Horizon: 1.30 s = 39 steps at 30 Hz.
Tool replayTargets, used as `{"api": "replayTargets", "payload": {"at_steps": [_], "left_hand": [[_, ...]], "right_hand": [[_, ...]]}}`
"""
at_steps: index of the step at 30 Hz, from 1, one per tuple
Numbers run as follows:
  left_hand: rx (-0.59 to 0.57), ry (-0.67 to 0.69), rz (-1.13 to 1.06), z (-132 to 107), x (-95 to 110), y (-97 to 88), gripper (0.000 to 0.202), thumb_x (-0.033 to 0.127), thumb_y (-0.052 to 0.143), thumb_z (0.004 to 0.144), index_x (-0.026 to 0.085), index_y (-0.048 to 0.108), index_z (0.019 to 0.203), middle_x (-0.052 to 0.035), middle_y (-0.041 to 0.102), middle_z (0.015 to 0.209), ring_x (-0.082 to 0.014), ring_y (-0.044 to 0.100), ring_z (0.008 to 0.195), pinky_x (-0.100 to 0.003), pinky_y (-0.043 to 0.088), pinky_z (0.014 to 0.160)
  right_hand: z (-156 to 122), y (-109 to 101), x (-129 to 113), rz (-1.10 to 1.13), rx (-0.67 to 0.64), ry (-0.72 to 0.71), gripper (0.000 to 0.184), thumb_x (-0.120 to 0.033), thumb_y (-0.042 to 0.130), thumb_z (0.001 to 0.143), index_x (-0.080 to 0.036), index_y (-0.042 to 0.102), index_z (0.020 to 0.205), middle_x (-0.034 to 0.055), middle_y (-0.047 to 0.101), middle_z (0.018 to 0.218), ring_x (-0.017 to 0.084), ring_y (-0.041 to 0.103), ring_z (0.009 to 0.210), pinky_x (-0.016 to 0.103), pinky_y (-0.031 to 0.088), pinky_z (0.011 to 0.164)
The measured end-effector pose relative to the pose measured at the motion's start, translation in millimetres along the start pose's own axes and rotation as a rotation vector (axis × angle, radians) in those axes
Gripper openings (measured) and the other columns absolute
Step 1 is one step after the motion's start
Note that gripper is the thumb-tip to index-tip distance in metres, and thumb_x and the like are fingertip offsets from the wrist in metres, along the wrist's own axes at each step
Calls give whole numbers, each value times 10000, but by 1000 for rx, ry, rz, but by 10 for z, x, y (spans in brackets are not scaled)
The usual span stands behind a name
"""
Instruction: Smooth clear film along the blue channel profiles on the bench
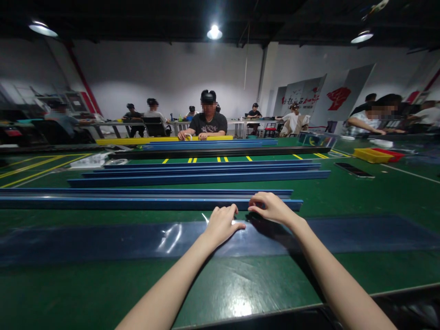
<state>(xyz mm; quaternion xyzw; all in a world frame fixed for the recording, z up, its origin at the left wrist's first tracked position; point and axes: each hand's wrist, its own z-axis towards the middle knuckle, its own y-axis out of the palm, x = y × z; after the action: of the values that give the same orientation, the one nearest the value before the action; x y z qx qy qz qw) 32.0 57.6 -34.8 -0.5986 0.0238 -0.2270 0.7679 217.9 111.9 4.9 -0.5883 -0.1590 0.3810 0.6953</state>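
Note:
A long strip of clear bluish plastic film (pixel 130 240) lies flat across the green table in front of me, with bright glare near its middle. My left hand (pixel 222 225) is over the strip, its fingers bent and its thumb stretched out to the right, apart from them. To its right, my right hand (pixel 270 207) is held just above the strip with loosely curled fingers and a gap to the thumb. Nothing shows in either hand. Just beyond my hands lies a long blue channel rail (pixel 154 204); my right hand hides part of its right end.
More blue rails (pixel 206 176) lie in parallel farther back, before a black rail (pixel 220 152). A phone (pixel 354 170) and a yellow tray (pixel 371 156) are on the right. Across the table, a person (pixel 208 121) has their hands at a yellow rail (pixel 137 141).

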Motion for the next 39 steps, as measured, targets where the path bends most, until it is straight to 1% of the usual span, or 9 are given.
{"api": "replayTargets", "payload": {"at_steps": [3,7,12,16,19,23,27,31,39], "left_hand": [[48,71,78,-16,8,1,356,485,568,747,185,481,917,-21,616,858,-195,552,840,-306,328,715],[82,121,166,-19,28,-33,321,466,548,769,176,486,892,-38,605,886,-201,527,860,-321,320,739],[132,132,229,-17,36,-76,321,458,541,774,174,492,915,-53,581,934,-214,501,893,-339,329,767],[164,108,248,-17,40,-104,318,420,531,790,169,501,984,-65,560,963,-222,484,922,-355,340,801],[201,113,240,-17,41,-121,320,360,519,807,176,491,1067,-76,547,1021,-223,471,966,-372,336,848],[289,158,251,-14,24,-143,335,253,488,818,184,469,1145,-100,501,1153,-232,424,1081,-392,312,918],[355,229,329,-12,-1,-154,250,171,440,830,180,537,1061,-103,506,1170,-229,415,1109,-402,304,947],[406,275,359,-12,-6,-135,221,143,398,848,175,593,948,-100,531,1145,-221,433,1089,-404,324,946],[383,276,371,-20,30,-137,273,127,362,861,178,585,1008,-88,564,1101,-211,450,1050,-404,323,937]], "right_hand": [[-5,24,-89,-78,-91,20,209,-383,532,756,-201,633,750,28,633,713,140,537,660,225,313,575],[-3,63,-151,-148,-139,17,126,-311,591,703,-197,615,750,33,629,720,144,541,675,218,289,555],[15,67,-145,-160,-101,-19,57,-209,547,730,-179,593,746,39,607,724,143,523,687,224,292,578],[24,45,-125,-153,-36,-69,167,-84,446,751,-176,584,767,37,615,757,141,517,740,222,313,640],[24,37,-123,-196,14,-46,229,-40,413,744,-178,586,800,41,621,791,139,521,767,219,314,649],[20,48,-152,-310,87,87,202,-143,410,814,-205,602,802,30,642,809,139,551,714,240,290,597],[22,66,-200,-381,150,217,221,-239,383,855,-235,601,821,8,654,826,147,574,675,265,219,509],[28,82,-224,-390,190,261,225,-236,361,864,-229,586,856,20,639,834,140,570,660,269,205,498],[26,115,-209,-409,290,302,233,-229,335,872,-221,567,853,32,605,819,128,533,642,265,196,494]]}}
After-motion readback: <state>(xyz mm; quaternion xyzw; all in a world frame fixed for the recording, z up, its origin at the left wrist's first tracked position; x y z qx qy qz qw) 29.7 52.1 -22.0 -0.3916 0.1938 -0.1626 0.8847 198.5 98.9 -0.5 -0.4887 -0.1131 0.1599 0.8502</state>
